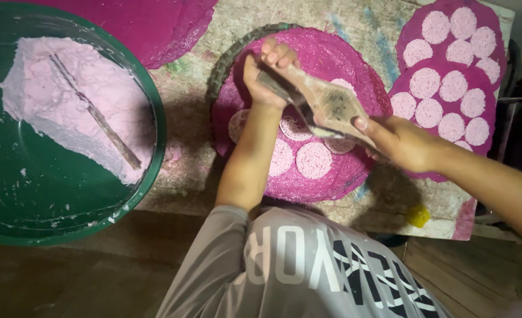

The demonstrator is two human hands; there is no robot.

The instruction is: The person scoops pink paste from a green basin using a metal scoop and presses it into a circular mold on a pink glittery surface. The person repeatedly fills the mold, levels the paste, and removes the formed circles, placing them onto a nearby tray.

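Note:
My left hand (267,73) grips one end of a two-handled wooden press (325,103), and my right hand (405,141) grips its other end. The press hangs just over a round magenta mat (355,65) that lies on a woven tray. Pale pink string-like discs (314,160) lie on the mat under and beside the press. The discs directly beneath the press are partly hidden.
A big green basin (49,200) at the left holds pale pink dough (55,100) with a stick (96,115) lying in it. Two more magenta mats (449,76) with several pink discs sit at the right. A yellow lump (418,215) lies near the board's front edge.

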